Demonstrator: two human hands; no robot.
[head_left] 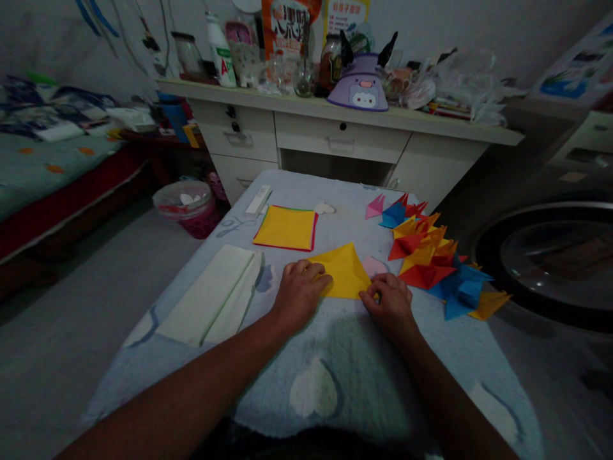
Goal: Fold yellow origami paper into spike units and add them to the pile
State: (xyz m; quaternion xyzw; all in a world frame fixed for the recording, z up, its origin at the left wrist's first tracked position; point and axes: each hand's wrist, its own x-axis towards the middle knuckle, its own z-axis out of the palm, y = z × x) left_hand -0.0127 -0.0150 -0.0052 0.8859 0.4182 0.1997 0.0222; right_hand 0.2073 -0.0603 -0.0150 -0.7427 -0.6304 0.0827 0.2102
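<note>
A sheet of yellow origami paper (341,271), creased and partly folded, lies on the cloth-covered table in front of me. My left hand (301,291) is closed, its curled fingers holding the paper's left side down. At the right corner my right hand (389,298) pinches the paper's edge between thumb and fingers. Behind it sits a square stack of origami paper (286,227), yellow on top with red and green edges showing. To the right of my right hand is a pile of folded paper cranes (426,249) in red, yellow, blue and pink.
A folded pale cloth or paper (211,294) lies at the left, and a small white box (258,199) near the far left edge. Beyond the table stands a cluttered white desk (311,131). A pink waste bin (194,214) is at left, a washing machine (550,255) at right.
</note>
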